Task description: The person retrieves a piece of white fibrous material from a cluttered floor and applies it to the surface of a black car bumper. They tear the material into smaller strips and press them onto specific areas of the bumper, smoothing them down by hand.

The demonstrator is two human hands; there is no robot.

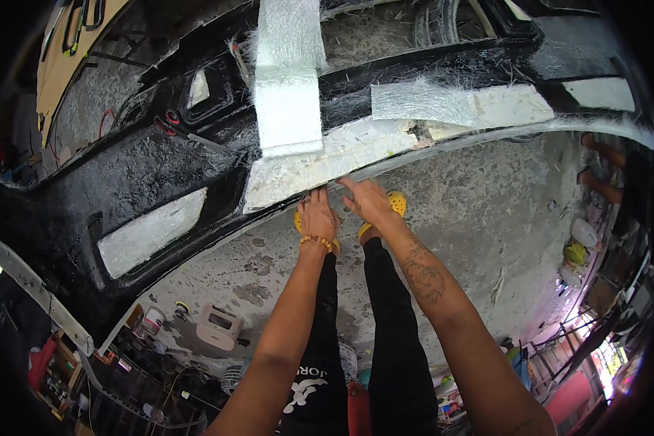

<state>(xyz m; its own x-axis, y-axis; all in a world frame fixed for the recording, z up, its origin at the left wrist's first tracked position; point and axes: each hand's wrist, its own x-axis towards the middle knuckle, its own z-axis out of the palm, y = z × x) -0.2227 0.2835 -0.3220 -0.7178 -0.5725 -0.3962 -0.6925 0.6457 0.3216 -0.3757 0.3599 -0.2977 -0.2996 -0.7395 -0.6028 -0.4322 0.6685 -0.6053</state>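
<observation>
A long black molded fiberglass panel point(131, 160) spans the upper view, carrying pale, rough patches point(327, 171) along its near edge. A white strip of fiber mat point(287, 109) lies across it, and another piece point(421, 102) sits to the right. My left hand point(317, 218) reaches the edge with fingers extended, their tips touching it. My right hand point(367, 202) is just to its right, fingers apart, fingertips at the edge; whether they curl beneath it is hard to tell. Red-handled scissors point(168, 123) rest on the panel at the left.
Below is a speckled concrete floor point(487, 218), with my yellow clogs beside my hands. A beige plastic object point(218, 327) lies at lower left. Another person's legs point(604, 171) show at far right, near containers point(581, 251) and clutter. A cardboard sheet point(65, 51) is at upper left.
</observation>
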